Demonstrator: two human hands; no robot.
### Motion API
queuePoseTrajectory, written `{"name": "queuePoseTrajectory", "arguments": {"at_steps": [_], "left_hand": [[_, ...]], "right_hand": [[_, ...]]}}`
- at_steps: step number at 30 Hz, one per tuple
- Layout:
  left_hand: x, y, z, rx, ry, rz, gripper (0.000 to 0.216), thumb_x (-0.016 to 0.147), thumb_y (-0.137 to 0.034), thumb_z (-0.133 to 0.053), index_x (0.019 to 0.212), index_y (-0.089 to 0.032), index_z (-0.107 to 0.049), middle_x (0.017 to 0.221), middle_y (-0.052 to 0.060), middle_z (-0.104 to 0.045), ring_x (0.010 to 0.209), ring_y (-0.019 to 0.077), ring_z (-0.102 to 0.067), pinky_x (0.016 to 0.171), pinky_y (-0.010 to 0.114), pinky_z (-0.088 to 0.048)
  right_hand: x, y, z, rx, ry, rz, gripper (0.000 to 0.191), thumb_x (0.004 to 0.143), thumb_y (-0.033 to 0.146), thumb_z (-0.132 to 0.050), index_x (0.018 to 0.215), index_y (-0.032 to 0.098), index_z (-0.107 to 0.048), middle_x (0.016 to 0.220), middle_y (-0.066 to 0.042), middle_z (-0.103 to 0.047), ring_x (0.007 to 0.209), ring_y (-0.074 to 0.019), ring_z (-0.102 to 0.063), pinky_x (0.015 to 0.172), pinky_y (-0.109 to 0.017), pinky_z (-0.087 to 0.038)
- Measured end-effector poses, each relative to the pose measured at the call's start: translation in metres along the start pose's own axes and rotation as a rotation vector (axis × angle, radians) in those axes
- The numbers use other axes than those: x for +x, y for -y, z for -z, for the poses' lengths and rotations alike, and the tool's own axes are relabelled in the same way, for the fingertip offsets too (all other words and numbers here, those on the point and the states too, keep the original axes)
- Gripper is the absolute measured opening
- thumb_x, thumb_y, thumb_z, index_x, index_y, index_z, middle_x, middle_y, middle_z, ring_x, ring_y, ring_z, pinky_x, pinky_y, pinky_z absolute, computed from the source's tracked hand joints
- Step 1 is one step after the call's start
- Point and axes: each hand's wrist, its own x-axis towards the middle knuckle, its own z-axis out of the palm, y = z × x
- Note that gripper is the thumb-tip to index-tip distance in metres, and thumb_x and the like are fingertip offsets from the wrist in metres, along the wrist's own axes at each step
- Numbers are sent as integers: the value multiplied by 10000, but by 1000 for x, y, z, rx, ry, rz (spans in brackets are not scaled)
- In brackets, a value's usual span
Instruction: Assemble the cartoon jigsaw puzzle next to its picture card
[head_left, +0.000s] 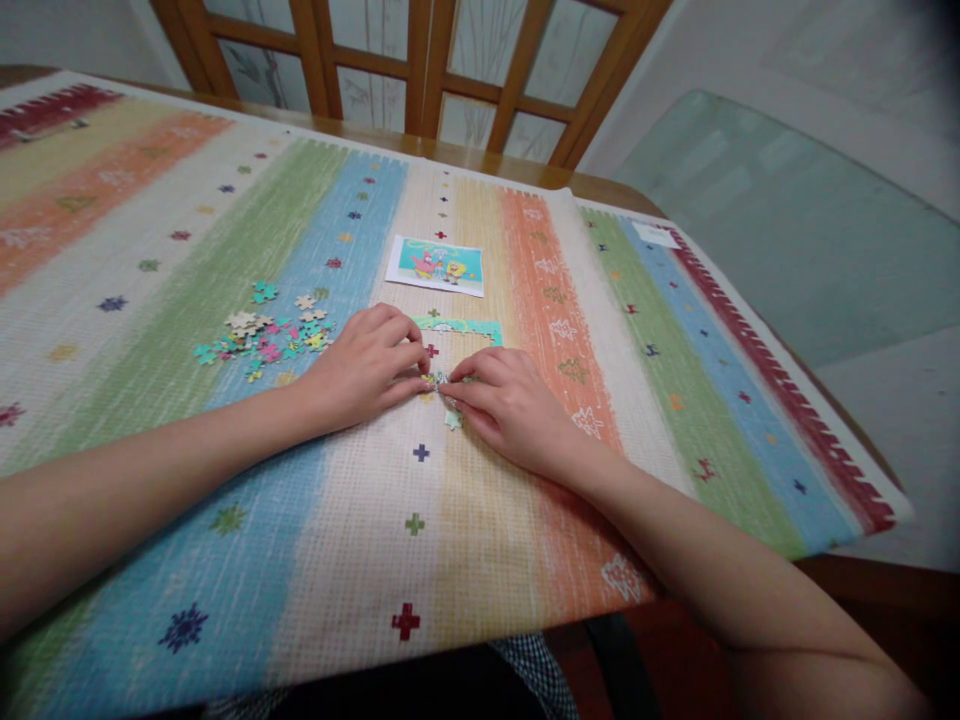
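My left hand and my right hand meet in the middle of a striped cloth, fingertips pinched together on small jigsaw pieces. A loose teal piece lies under my right fingers. Just beyond my hands lies a partly joined strip of teal puzzle edge. A heap of loose puzzle pieces sits to the left of my left hand. A small reference picture card with cartoon figures lies farther back.
The striped cloth covers a wooden table; its right edge hangs near a glass tabletop. A wooden lattice frame stands behind the table. A white label lies at the cloth's far right.
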Motion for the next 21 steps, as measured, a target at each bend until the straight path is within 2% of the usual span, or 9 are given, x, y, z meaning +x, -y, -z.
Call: {"name": "queuePoseTrajectory", "arguments": {"at_steps": [8,12,16,21], "left_hand": [[-4,-5,4,87,4,-42,228,1017,-416,-657,1086,-214,-737,1137,106,-717,1133,323,-595,1011,506,-442],[-5,-8,6,100,2,-78,198,1015,-399,-664,1059,-231,-759,1110,88,-735,1118,318,-611,1023,511,-439],[-5,-9,7,116,-19,-119,187,1010,-386,-679,1024,-227,-778,1079,80,-745,1092,315,-625,1009,512,-446],[-6,-9,9,111,-39,-112,220,996,-407,-694,1078,-221,-781,1078,81,-752,1096,317,-630,1030,520,-437]], "right_hand": [[-1,-1,7,25,4,7,234,1061,216,-561,1117,218,-788,1150,-69,-791,1123,-251,-657,982,-436,-393],[-1,-2,9,44,0,11,244,1065,209,-544,1119,201,-781,1142,-68,-805,1111,-240,-682,991,-426,-389],[-1,-2,9,45,0,11,236,1063,216,-555,1112,194,-784,1134,-71,-806,1099,-241,-678,989,-425,-383],[-2,-3,9,46,16,20,234,1059,228,-575,1156,203,-786,1126,-81,-797,1092,-249,-647,986,-429,-376]]}}
